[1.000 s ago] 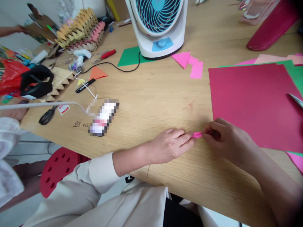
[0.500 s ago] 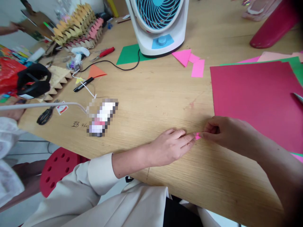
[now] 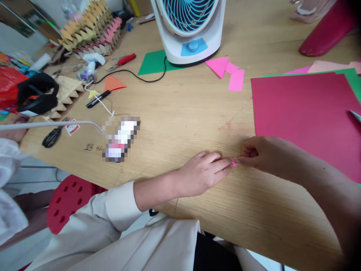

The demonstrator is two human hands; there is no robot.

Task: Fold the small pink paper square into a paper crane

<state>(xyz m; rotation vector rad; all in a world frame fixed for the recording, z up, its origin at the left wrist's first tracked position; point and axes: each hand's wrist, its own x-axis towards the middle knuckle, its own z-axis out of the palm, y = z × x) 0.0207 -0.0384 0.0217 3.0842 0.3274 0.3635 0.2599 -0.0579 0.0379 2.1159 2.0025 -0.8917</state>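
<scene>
A small pink paper piece [image 3: 235, 163] lies between the fingertips of both hands, low over the wooden table [image 3: 180, 128]. My left hand [image 3: 207, 171] has its fingers together with their tips pressed on the piece from the left. From the right, my right hand [image 3: 252, 151] pinches at the piece with thumb and curled forefinger. Most of the paper is hidden under the fingers. Beyond my right hand lies a large dark red sheet [image 3: 304, 120]. Pink paper scraps [image 3: 236, 80] rest near the base of the fan [image 3: 193, 47].
A phone [image 3: 122, 139], black scissors [image 3: 52, 137], a marker [image 3: 98, 99] and red-handled pliers [image 3: 126, 59] lie to the left. Egg trays [image 3: 87, 28] stand at the back left. A red stool [image 3: 67, 199] and a person's clothing [image 3: 9, 180] show beyond the table's near left edge.
Both hands keep their places at the pink piece; the visible pink bit between the fingertips has changed shape slightly. The view has shifted a little, and the person at the far left back is out of view.
</scene>
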